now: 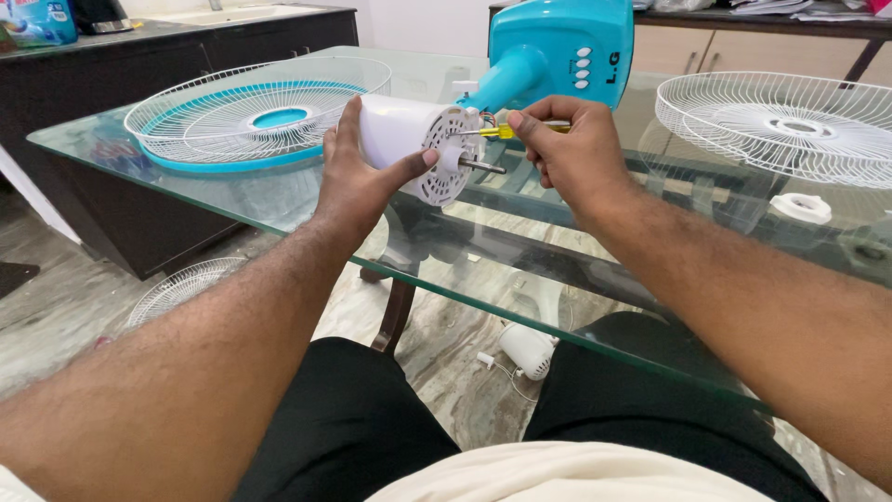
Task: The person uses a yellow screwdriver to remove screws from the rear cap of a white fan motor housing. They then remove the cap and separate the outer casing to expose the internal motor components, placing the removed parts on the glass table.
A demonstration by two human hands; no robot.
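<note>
both hands at a white fan motor, above a glass table.

left hand (358, 181) wrapped around the white fan motor housing (409, 139), thumb pressed on its vented front face, shaft (483, 166) poking out right. right hand (571, 149) pinched shut on a yellow-handled screwdriver (502, 131), tip touching the motor face just above the shaft. motor held over the middle of the glass table (307, 209), just inside the near edge. far left: a white-and-teal fan guard (251, 116) lying flat, near the table's left corner. far right: a white wire guard (780, 121), with a small white plastic nut (801, 207) in front of it. teal fan base (557, 46) just behind the hands. open glass between hands and right guard.
</note>
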